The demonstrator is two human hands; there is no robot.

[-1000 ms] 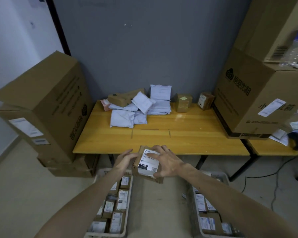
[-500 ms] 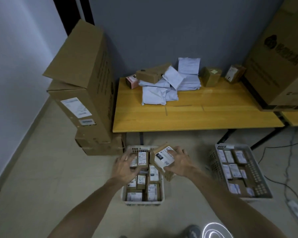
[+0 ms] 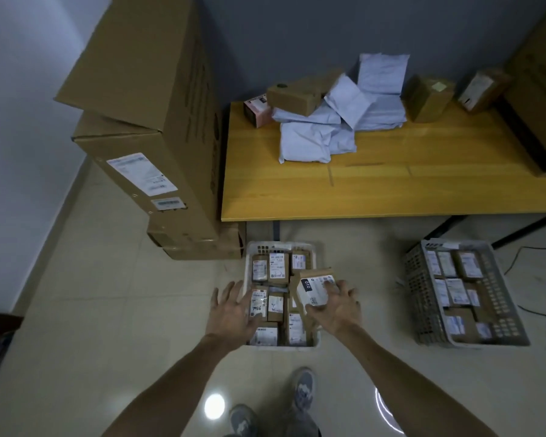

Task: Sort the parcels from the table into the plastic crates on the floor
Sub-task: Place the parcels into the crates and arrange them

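Parcel (image 3: 312, 287), brown box with a white label reading 010, sits lower centre of the frame. It is tilted and raised over the right half of the white crate (image 3: 281, 246). Right hand (image 3: 339, 307) grips it from the lower right: fingers (image 3: 342, 291) spread and bent over the label face, thumb at the near bottom edge. Most of the parcel sticks out to the upper left of the palm. We cannot tell whether it touches the packed parcels (image 3: 278, 268) under it.

Left hand (image 3: 234, 312) is just left of it, apart from the parcel. Its fingers are straight and splayed and hold nothing, hovering over the crate's left rim.

We see the white crate on the floor, full of labelled boxes in rows. A grey crate (image 3: 418, 298) at right of frame is well apart and also holds parcels.

Above them is the table (image 3: 391, 190), with a heap of white mailers (image 3: 306, 146) and some brown boxes (image 3: 427, 97) at its far edge. Big cartons (image 3: 158, 99) are stacked at upper left, touching the table's side. Shoes (image 3: 303, 391) at bottom centre.
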